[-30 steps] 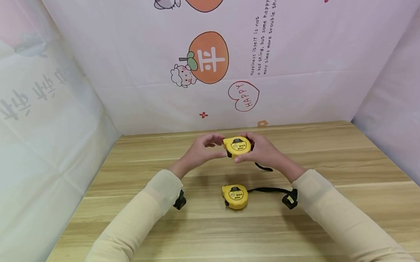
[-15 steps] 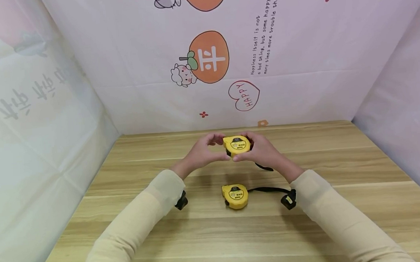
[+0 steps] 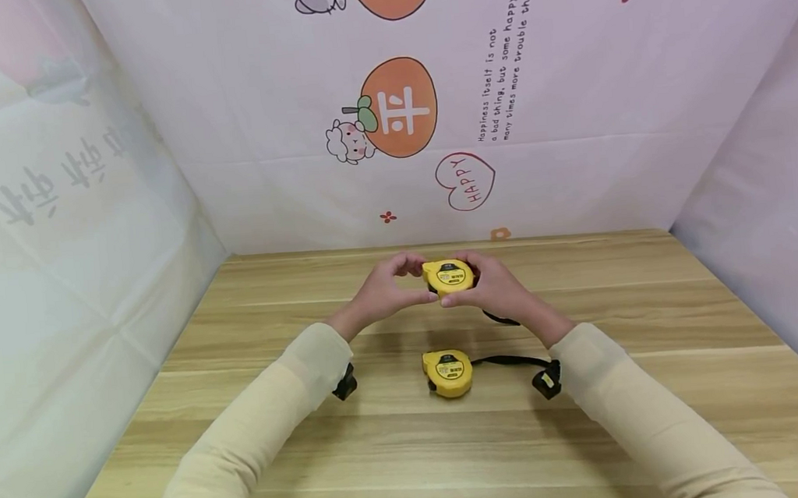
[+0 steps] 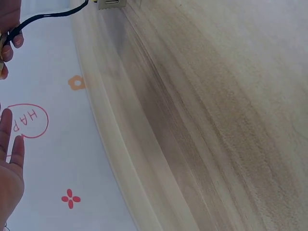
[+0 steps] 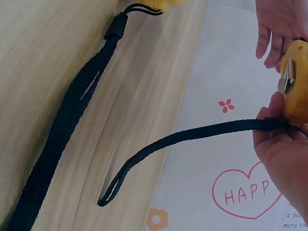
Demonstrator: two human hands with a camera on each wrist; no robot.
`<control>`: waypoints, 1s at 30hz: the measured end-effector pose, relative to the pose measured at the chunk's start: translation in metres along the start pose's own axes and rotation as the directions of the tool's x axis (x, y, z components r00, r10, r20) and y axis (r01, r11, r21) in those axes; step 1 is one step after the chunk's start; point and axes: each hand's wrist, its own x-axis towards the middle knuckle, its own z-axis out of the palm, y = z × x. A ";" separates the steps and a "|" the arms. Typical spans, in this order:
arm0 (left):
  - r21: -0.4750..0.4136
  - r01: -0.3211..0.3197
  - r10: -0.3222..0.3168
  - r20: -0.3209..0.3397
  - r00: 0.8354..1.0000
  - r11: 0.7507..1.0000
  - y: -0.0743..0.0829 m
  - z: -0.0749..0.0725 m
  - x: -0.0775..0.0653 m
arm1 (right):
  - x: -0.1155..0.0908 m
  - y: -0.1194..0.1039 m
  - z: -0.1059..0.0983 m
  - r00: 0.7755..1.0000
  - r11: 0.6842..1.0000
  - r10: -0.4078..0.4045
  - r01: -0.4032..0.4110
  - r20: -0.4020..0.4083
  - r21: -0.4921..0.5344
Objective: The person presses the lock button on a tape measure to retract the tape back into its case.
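Above the far part of the table, my right hand [image 3: 495, 282] grips a yellow tape measure [image 3: 452, 278] by its right side, thumb in front and fingers behind. A black wrist strap [image 5: 207, 132] hangs from it, and a metal clip [image 5: 288, 77] shows on its underside. My left hand [image 3: 386, 289] is spread at the tape measure's left side, thumb tip right at its lower edge. The left wrist view shows the left hand's fingers [image 4: 17, 154] extended, holding nothing. A second yellow tape measure [image 3: 448, 373] lies nearer on the table, its black strap [image 3: 509, 360] stretching right.
The wooden table [image 3: 415, 459] meets a printed white cloth backdrop [image 3: 562, 181] at its far edge. White cloth walls [image 3: 75, 251] stand at both sides. Small black devices [image 3: 547, 380] sit at the wrists of the cream sleeves.
The held tape measure has shifted very slightly left with my right hand. My left thumb has moved a little lower and inward along its edge. The second tape measure has stayed put.
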 end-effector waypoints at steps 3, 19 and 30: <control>0.003 0.002 -0.002 -0.003 1.000 1.000 -0.002 0.000 0.000 | 0.001 0.001 -0.001 1.000 1.000 -0.003 0.003 0.017 0.006; 0.000 0.013 -0.013 -0.005 1.000 1.000 -0.013 0.000 -0.002 | 0.005 0.012 -0.006 0.988 0.999 -0.020 0.013 0.151 0.045; -0.007 0.040 -0.040 0.035 0.999 0.999 -0.023 0.001 -0.002 | 0.010 0.022 0.000 0.986 1.000 0.005 -0.010 0.166 0.026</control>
